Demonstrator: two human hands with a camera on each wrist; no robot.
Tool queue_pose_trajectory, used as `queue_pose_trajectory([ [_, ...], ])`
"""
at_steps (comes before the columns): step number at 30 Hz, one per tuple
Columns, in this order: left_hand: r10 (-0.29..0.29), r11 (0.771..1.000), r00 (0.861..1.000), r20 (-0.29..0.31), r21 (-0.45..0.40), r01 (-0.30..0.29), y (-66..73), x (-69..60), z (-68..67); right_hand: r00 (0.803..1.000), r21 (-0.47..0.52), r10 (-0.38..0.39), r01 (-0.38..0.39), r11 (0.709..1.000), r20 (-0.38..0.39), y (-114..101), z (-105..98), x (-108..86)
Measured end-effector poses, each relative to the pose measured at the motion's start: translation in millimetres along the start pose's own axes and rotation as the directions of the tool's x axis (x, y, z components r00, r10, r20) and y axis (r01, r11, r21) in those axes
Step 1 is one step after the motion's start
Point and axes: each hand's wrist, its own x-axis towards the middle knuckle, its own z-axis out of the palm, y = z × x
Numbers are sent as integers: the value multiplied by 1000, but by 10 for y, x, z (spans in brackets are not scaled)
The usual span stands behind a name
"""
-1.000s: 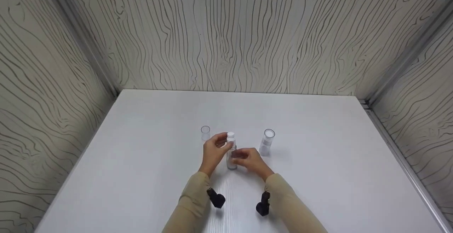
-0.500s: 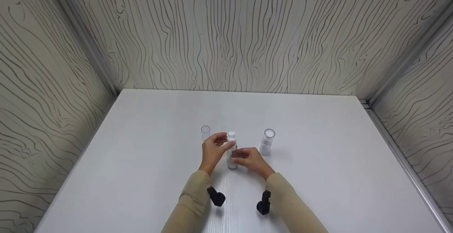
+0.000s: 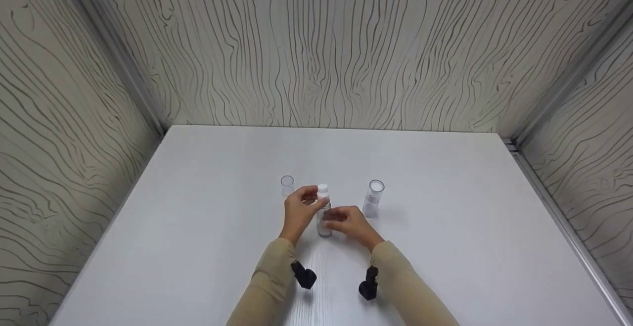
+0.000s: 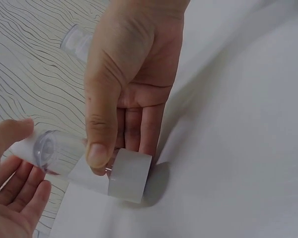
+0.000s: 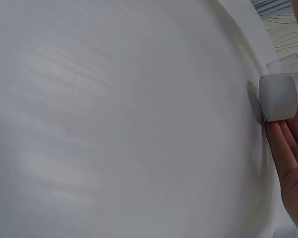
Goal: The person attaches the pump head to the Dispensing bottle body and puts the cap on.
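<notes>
An upright clear plastic cylindrical bottle with a white top [image 3: 321,218] is gripped by both hands near the middle of the white tabletop [image 3: 198,217]: the left hand [image 3: 298,211] pinches its white neck, the right hand [image 3: 353,223] grasps its lower body, between a small clear open-rimmed cylinder [image 3: 287,183] and a clear, white-filled cylinder [image 3: 373,200].

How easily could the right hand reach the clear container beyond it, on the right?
Yes, probably easily: in the head view, nothing stands between the right hand and that clear container, but the hand must likely release the bottle it grips first.
</notes>
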Motion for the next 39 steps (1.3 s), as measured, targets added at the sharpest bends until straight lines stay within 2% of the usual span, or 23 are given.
queue_pose_trajectory([
  [7, 9, 1000, 1000, 29, 18, -10, -10, -8, 5, 1000, -1, 6, -6, 1000, 0, -140, 4, -47],
  [12, 35, 999, 997, 67, -9, -34, -25, -18, 5, 1000, -13, -8, 8, 1000, -1, -37, -1, -22],
  [16, 47, 997, 994, 102, -60, -41, 159, -95, -41, 1000, -13, -27, 27, 1000, 10, -91, -2, -48],
  [20, 41, 997, 992, 118, -65, -33, 370, -186, -98, 1000, -19, -27, 27, 999, 4, -56, 5, -35],
  [22, 33, 998, 993, 116, -59, -27, 391, -198, -104, 1000, -17, -29, 29, 999, -1, 30, 8, -2],
  [24, 27, 998, 993, 112, -61, -20, 392, -197, -104, 1000, -14, -26, 26, 1000, -4, 27, 7, -1],
  [28, 26, 997, 994, 102, -73, -19, 338, -172, -90, 1000, -15, -18, 18, 1000, -2, 29, 1, 2],
  [35, 29, 998, 998, 49, -60, -26, 9, -39, -3, 1000, -24, -19, 19, 1000, 7, 22, -11, 8],
  [39, 27, 999, 999, 30, -43, -25, -61, -14, 3, 1000, -28, -25, 25, 999, 10, 19, -10, 6],
])
